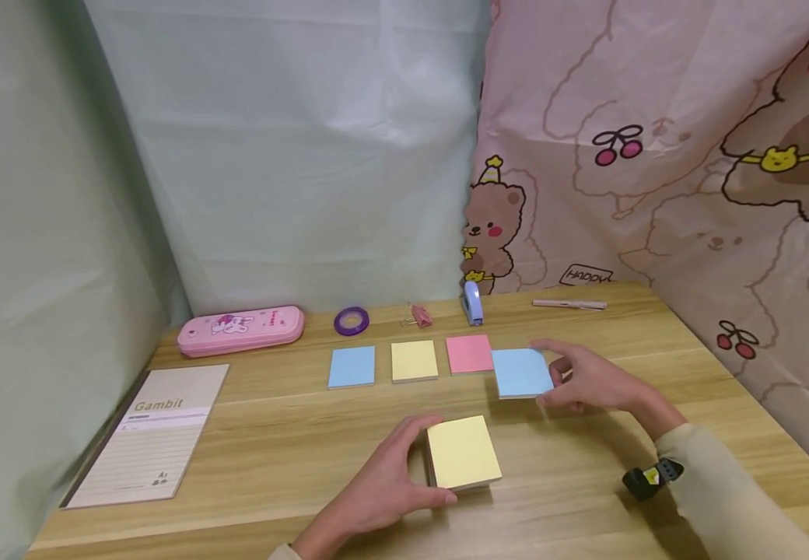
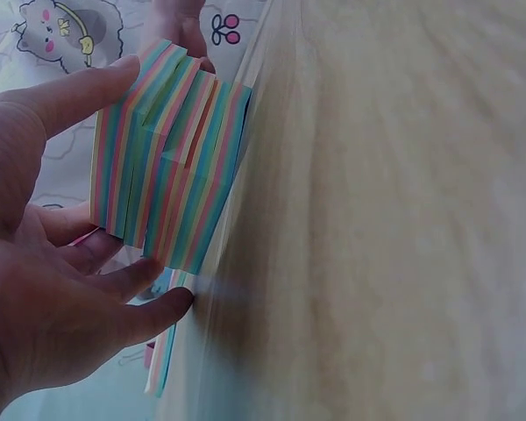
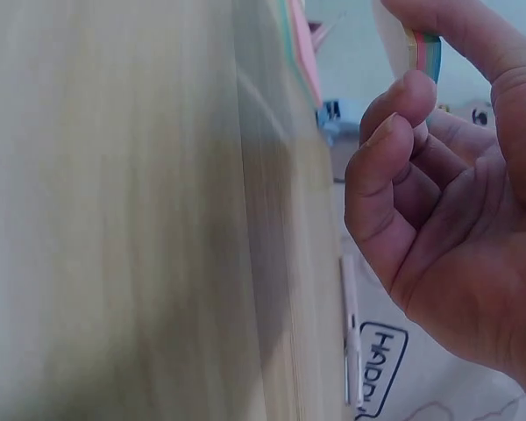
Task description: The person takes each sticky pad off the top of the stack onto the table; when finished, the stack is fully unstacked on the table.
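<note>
— In the left hand [image 1: 390, 478]?
— Gripped between thumb and fingers: a thick sticky-note block [image 1: 464, 453], square and matte yellow on top, at the near middle of the table [image 1: 271, 455]. On the wood or just over it, hard to tell.
— And the sides?
— Striped in pink, yellow, blue and green paper, with uneven layers, small steps and slits.
— In the right hand [image 1: 590, 379]?
— Pinched at its right edge by thumb and fingertips: a thinner blue-topped pad [image 1: 522, 373], raised off the grained wood, just beside the pink pad [image 1: 470, 354] in the head view.
— Next, outward?
— Flat in a row with the pink pad: a yellow pad [image 1: 415, 361] and a small blue pad [image 1: 351, 366], both squarish.
— Farther back?
— Smooth, round-cornered pink pencil case [image 1: 242, 330], rabbit-printed; ring of purple tape [image 1: 351, 320]; pink clip [image 1: 420, 315]; curved pale-blue stapler [image 1: 473, 303]; slender pen [image 1: 569, 304].
— Off left?
— Thin paper notebook [image 1: 148, 435], lettered "Gambit".
— Behind everything?
— Creased pale-green cloth [image 1: 292, 155], then pink bear-print cloth [image 1: 558, 85].
</note>
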Demonstrator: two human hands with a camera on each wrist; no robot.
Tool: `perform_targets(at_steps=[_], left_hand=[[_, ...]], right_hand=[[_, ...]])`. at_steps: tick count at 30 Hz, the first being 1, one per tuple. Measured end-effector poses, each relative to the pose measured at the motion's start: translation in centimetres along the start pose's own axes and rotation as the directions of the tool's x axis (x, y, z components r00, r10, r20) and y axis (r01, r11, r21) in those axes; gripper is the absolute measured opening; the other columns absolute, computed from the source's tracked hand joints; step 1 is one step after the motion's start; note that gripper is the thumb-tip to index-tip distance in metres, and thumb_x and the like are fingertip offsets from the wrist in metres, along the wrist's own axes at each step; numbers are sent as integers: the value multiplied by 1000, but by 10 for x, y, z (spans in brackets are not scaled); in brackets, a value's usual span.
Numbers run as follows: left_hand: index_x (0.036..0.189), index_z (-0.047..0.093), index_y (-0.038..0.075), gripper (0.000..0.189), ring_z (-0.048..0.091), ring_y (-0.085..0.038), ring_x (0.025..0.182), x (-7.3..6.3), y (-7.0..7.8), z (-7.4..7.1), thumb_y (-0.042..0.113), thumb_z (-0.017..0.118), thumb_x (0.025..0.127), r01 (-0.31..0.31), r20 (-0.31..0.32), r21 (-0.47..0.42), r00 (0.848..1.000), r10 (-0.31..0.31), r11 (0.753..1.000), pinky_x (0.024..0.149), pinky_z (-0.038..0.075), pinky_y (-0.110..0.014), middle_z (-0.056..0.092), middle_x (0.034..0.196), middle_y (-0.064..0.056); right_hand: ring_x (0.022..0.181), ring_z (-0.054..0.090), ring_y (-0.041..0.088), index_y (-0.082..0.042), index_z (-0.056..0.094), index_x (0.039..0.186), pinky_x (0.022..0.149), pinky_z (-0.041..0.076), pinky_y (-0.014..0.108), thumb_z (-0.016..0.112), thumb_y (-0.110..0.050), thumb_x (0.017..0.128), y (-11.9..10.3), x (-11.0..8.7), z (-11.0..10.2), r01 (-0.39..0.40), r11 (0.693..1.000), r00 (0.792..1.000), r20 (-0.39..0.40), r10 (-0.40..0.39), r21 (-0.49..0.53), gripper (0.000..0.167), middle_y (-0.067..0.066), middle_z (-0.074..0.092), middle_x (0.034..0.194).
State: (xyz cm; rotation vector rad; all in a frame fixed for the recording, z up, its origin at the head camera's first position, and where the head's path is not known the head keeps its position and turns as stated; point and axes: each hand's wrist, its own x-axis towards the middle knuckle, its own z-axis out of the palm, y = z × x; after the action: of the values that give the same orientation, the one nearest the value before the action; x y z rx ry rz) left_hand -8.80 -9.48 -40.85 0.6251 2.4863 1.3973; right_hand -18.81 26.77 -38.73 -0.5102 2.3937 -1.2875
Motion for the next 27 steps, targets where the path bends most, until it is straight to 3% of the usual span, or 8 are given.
perform_targets(at_steps=[6, 15, 27], left_hand=[[154, 48, 13, 93, 50, -26, 141, 2, 1, -1, 36, 94, 76, -3, 0, 9, 1000, 3, 1000, 119, 40, -58, 52, 153, -1], [154, 48, 12, 94, 50, -29, 142, 3, 4, -3, 34, 95, 76, -4, 4, 4, 1000, 4, 1000, 119, 39, -61, 53, 153, -3], [154, 49, 16, 92, 49, -29, 143, -1, 3, -1, 34, 95, 77, -4, 0, 11, 1000, 4, 1000, 118, 40, -60, 51, 156, -1]], right_hand=[[49, 46, 12, -2, 28, 163, 48, 46, 27, 85, -16, 86, 8, 12, -17, -33, 999, 999, -13, 32, -38, 96, 2, 49, 75], [46, 39, 9, -5, 24, 166, 45, 38, 25, 84, -12, 86, 15, 25, -35, -79, 997, 997, 8, 79, -24, 100, 2, 51, 71], [46, 36, 8, -3, 25, 164, 44, 34, 22, 82, -10, 85, 28, 39, -43, -161, 987, 987, 16, 161, -24, 97, 2, 51, 73]])
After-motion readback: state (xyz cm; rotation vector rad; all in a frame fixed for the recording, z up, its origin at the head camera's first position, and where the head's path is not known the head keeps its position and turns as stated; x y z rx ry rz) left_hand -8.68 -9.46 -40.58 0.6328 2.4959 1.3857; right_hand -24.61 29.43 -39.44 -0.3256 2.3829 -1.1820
